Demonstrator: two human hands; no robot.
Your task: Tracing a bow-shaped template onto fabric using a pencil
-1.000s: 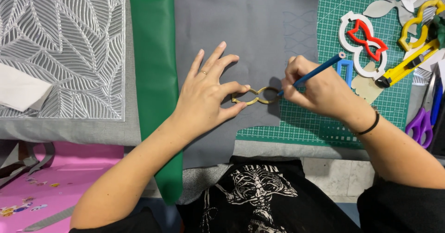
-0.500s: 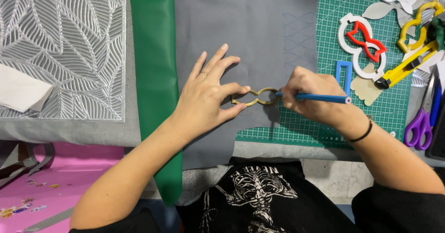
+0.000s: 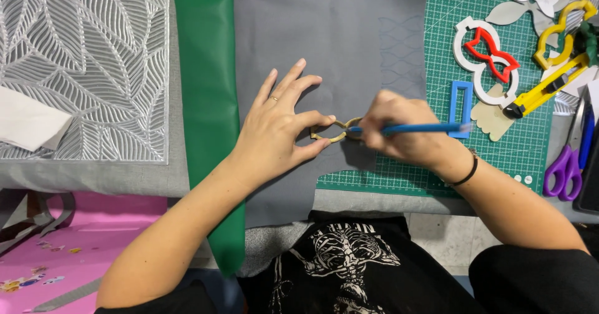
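your right hand (image 3: 402, 136) covers the right end of the small tan bow-shaped template (image 3: 334, 130), so you can't see where the tip of the blue pen (image 3: 412, 128) meets it, and the faint outlines already drawn higher on the grey sheet of fabric (image 3: 331, 45) are hard to make out. the purple-handled scissors (image 3: 564, 170) and the yellow utility knife (image 3: 546, 92) sit at the right, the frame's edge cutting off what lies beyond them. the counter is layered: a silver leaf-patterned mat (image 3: 81, 64) at the left, a strip of green fabric (image 3: 206, 102), the grey sheet, then a green gridded cutting mat (image 3: 437, 170) carrying a red and white bow-shaped stencil (image 3: 490, 58) and a blue rectangular frame (image 3: 462, 108). the template lies flat on the grey sheet between your hands. your left hand (image 3: 277, 130) is spread, thumb and forefinger pinning the template's left end. your right hand is closed around the pen, which lies nearly level, just right of the template.
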